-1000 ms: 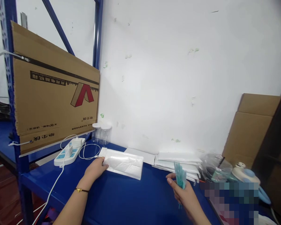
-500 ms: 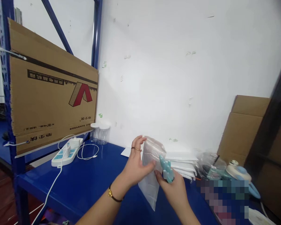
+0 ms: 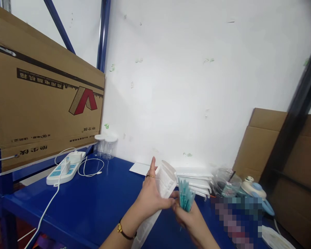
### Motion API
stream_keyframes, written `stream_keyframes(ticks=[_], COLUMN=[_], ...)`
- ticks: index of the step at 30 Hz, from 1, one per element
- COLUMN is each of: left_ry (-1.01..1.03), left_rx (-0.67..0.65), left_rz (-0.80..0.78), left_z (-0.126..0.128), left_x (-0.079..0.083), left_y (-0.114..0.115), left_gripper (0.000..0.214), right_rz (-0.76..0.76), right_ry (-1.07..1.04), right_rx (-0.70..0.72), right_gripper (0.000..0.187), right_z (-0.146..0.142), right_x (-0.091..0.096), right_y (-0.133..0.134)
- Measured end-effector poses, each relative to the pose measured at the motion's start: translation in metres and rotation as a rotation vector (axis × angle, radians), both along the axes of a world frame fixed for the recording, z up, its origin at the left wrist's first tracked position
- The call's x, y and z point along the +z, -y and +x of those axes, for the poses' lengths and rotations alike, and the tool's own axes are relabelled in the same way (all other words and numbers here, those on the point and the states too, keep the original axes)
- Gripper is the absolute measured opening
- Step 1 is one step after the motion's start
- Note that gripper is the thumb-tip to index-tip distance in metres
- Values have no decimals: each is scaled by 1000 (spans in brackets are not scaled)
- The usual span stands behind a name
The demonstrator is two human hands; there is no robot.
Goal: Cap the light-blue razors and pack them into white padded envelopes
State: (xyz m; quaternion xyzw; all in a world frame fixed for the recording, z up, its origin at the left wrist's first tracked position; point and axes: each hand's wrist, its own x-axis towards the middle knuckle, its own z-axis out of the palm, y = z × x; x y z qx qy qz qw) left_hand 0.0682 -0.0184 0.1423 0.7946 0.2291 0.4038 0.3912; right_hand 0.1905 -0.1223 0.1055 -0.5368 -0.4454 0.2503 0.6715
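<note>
A white, thin-walled envelope-like bag [image 3: 166,178] is gripped in my left hand [image 3: 151,195], its upper end gaping. The thumb lies across its front and the index finger points up beside it; its lower part hangs behind my left wrist. Close on the right, my right hand [image 3: 189,216] is closed round a bundle of thin teal sticks [image 3: 186,195] with translucent teal ends fanning upward. Their exact kind is unclear. The fingertips of both hands meet near the bag's right edge, and the bundle is just outside its mouth.
A stack of white bags [image 3: 194,176] lies against the wall. On the blue table [image 3: 109,200] are a power strip [image 3: 64,169] with a white cable and two clear jars [image 3: 109,148] at left. A clear plastic container [image 3: 226,181] and a cream-and-blue device [image 3: 255,190] stand at right.
The bag has tilted, its lower end swinging left toward my left forearm, and its mouth has opened wider. The teal bundle has turned more upright in my right hand. The camera view has shifted slightly.
</note>
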Motion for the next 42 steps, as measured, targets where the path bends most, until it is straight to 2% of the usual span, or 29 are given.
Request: stream_keyframes(ticks=[2, 5, 9, 12, 14, 19, 23, 26, 29, 34, 35, 37, 40, 42], left_ry=[-39, -62, -31, 3, 36, 127, 184, 216, 235, 223, 218, 213, 220, 221], left_rx=[72, 158, 192, 191, 204, 247, 256, 267, 259, 213, 209, 210, 210, 209], left_rz=[70, 238, 398, 425, 417, 375, 378, 376, 369, 305, 288, 266, 244, 223], left_z=[-1, 3, 17, 29, 36, 44, 45, 45, 45, 45, 44, 43, 43, 43], left_x=[-2, -3, -1, 2, 3, 1, -3, -6, -7, -6, -5, -4, -2, -1], left_y=[-3, -4, 5, 16, 22, 27, 27, 27, 28, 30, 30, 29, 27, 26], left_gripper=[126, 114, 102, 102, 102, 100, 97, 97, 97, 99, 99, 99, 100, 100], right_rz=[44, 270, 439, 449, 402, 321, 322, 333, 275, 104, 104, 166, 260, 262], right_ry=[-160, -281, -199, -126, -81, 71, 144, 124, 150, 330, 359, 384, 288, 195], right_rx=[40, 38, 22, 0, -41, -251, -342, -334, -328, -156, -145, -211, -324, -282], right_gripper=[28, 22, 28, 25, 25, 26, 28, 27, 29, 32, 32, 31, 31, 32], right_z=[7, 18, 17, 8, 2, 1, 9, 12, 8, 1, 1, 5, 13, 15], right_x=[14, 54, 113, 135, 135, 118, 122, 130, 132, 128, 129, 135, 151, 161], right_y=[7, 17, 21, 13, 5, -10, -15, -18, -19, -18, -18, -15, -7, -1])
